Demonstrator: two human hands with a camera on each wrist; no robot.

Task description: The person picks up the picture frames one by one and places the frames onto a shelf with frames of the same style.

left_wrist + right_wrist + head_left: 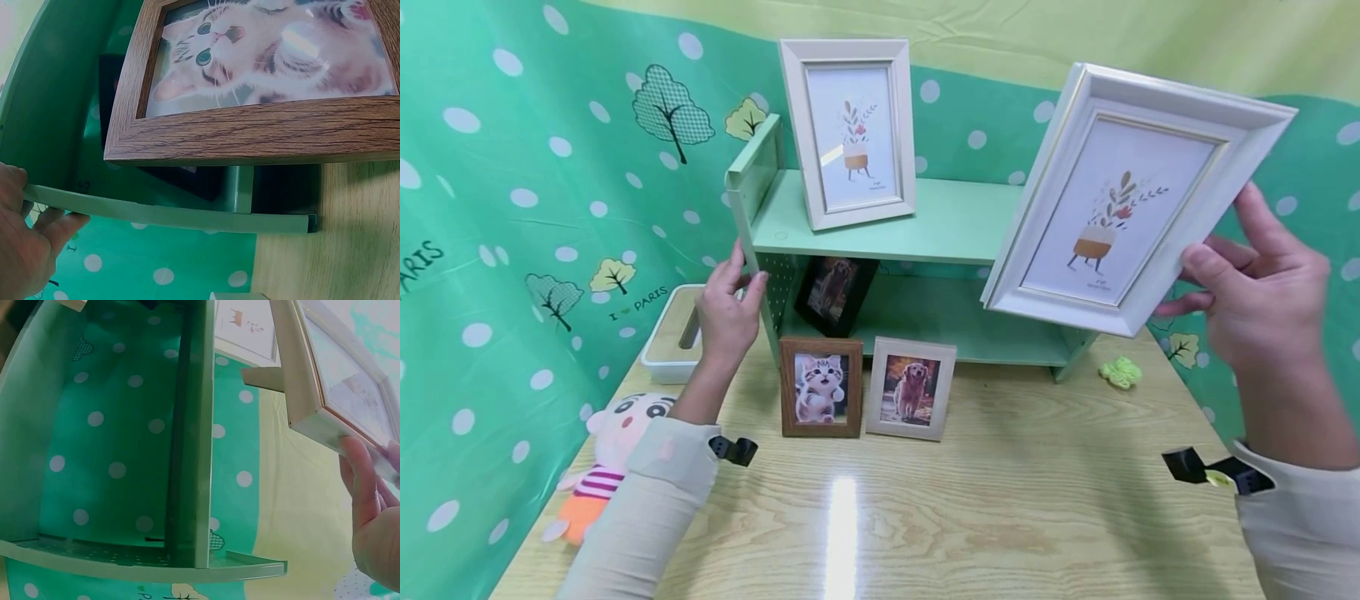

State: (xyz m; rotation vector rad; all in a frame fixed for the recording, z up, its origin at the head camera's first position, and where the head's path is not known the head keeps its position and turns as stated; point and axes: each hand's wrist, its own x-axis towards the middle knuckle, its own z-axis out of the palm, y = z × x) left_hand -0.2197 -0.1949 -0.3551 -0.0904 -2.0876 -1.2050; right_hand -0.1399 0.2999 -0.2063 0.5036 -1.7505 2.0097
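My right hand (1270,283) grips a white picture frame (1120,200) by its lower right side, thumb on the front, holding it tilted above the right part of a green two-tier shelf (970,218). A stand leg juts from the frame's back in the right wrist view. With thumb and fingers, my left hand (730,308) pinches the front edge of the shelf's left side panel (156,215). Another white picture frame (859,215) stands upright on the top tier at left. Leaning on the lower tier is a black picture frame (867,287), partly hidden under the top board.
Before the shelf stand a brown cat picture frame (786,387) and a pale dog picture frame (948,392). A tissue box (670,333) and a plush toy (628,433) are at left. A small yellow-green object (1121,372) lies at right on the wooden table (1000,517).
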